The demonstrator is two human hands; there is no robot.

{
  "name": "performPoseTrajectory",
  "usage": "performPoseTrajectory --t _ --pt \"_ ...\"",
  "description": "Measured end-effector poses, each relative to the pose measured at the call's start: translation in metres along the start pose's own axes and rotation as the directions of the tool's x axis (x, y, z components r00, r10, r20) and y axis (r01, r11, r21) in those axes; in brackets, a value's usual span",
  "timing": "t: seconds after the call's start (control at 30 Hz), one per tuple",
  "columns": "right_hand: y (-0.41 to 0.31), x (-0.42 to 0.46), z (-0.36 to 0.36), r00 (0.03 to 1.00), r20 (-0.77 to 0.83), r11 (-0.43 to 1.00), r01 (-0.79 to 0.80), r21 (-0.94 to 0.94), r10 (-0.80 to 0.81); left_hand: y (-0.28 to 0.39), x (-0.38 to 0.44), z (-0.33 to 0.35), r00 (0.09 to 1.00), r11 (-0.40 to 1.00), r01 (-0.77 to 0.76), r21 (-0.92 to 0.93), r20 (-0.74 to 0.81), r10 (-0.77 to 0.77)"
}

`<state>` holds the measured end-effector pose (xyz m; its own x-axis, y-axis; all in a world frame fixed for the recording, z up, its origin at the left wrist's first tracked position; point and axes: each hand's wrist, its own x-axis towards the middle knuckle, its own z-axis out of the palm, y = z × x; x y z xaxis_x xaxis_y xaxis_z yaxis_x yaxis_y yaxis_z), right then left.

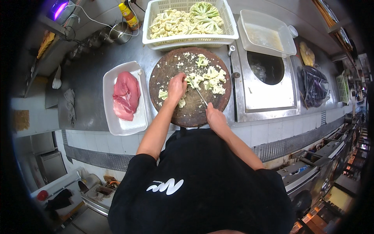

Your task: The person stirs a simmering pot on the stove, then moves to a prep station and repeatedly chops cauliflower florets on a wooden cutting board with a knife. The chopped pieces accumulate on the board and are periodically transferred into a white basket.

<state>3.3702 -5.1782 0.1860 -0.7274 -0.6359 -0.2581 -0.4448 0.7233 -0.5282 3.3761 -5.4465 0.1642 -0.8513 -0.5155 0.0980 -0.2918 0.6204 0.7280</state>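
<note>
A round wooden chopping board [192,108] lies before me, strewn with crumbs and cut cauliflower florets [215,79]. My right hand [216,118] grips a knife [201,96] at the board's lower right, its blade pointing up and left to a floret. Left of the blade, my left hand [177,87] has its fingers bent at the board's middle; whether it pinches a piece is hidden. More pieces lie under and beside that hand. Behind the board stands a white plastic basket [190,39] of cauliflower, with large heads at its right.
A white tub [109,117] with raw meat [126,95] stands left of the board. To the right are a steel panel [267,101] with a round opening, a translucent container [264,32] and a dark plastic bag [315,86]. A yellow-capped bottle [129,17] and metal pots [120,33] stand at the back left.
</note>
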Motion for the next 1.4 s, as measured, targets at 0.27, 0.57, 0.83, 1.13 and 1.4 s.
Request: performPoseTrajectory --t 0.27,0.57,0.83,1.13,1.4 --pt "0.012 0.012 -0.007 0.997 -0.074 0.973 0.034 0.23 -0.017 -0.026 0.017 -0.008 0.979 0.963 0.201 -0.179 0.06 -0.193" --pt "0.008 -0.022 -0.049 0.995 -0.052 0.986 0.088 0.14 -0.082 -0.024 -0.002 -0.068 0.991 0.988 0.13 0.088 -0.011 -0.13" --pt "0.021 -0.022 -0.021 0.999 -0.049 0.999 -0.002 0.032 0.004 -0.019 -0.058 -0.075 0.989 0.969 -0.147 0.199 0.054 0.139" --pt "-0.005 -0.025 -0.038 0.996 0.011 0.991 0.084 0.105 -0.085 -0.024 -0.078 -0.074 0.997 0.975 -0.04 0.22 -0.056 0.054" --pt "-0.02 -0.028 -0.039 0.995 -0.008 0.993 0.103 0.06 -0.102 0.018 -0.092 -0.063 0.932 0.929 -0.092 0.36 -0.298 0.208"
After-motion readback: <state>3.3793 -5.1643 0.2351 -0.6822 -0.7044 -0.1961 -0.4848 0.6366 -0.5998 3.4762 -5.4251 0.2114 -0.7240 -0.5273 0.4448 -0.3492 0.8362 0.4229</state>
